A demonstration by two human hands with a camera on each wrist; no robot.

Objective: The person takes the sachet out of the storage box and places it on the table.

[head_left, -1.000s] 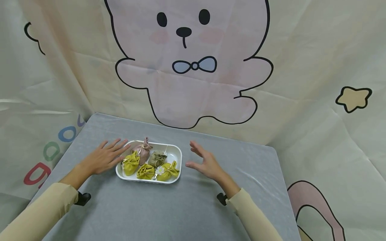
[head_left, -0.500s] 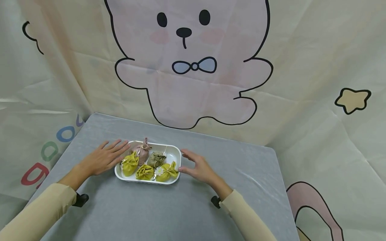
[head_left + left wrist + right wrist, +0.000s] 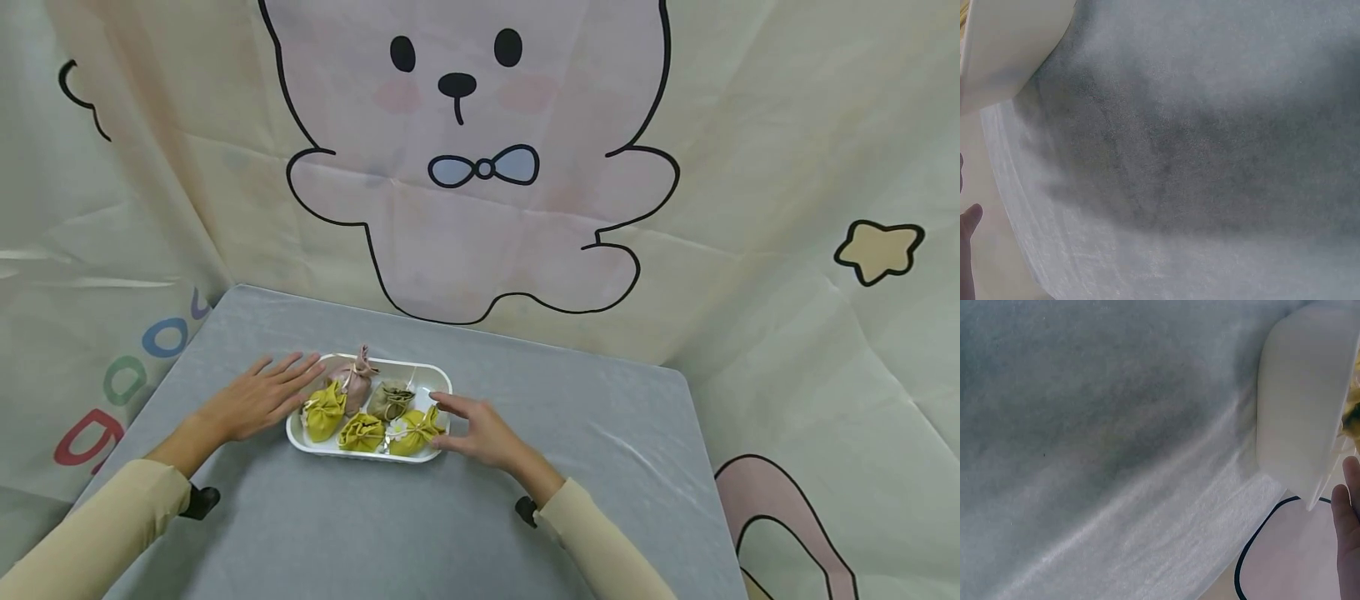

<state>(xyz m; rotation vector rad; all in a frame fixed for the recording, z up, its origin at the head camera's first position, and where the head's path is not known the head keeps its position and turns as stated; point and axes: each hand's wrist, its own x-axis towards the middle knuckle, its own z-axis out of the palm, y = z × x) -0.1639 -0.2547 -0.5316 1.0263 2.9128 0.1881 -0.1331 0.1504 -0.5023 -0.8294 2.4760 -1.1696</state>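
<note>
A white tray [image 3: 426,383] holds several small drawstring pouches: a dusty pink pouch [image 3: 354,385] at the back left, an olive pouch [image 3: 390,402] beside it, and yellow ones along the front. My left hand [image 3: 251,406] lies with straight, spread fingers at the tray's left end, fingertips overlapping the rim. My right hand [image 3: 483,435] reaches over the right end, thumb and fingers apart around the side of the yellow pouch [image 3: 411,432] with a white flower. In the right wrist view, fingertips [image 3: 1342,509] show beside the tray wall [image 3: 1300,400].
A grey cloth-covered table [image 3: 360,533] carries the tray near its back left. Behind it hangs a pale curtain [image 3: 750,250] printed with a bear [image 3: 480,242] and a star. The left wrist view shows mostly tablecloth, with the tray's wall [image 3: 1013,44] in the corner.
My right hand has moved left, from beside the tray to over its right end at the flowered yellow pouch. My left hand and the pouches have hardly moved.
</note>
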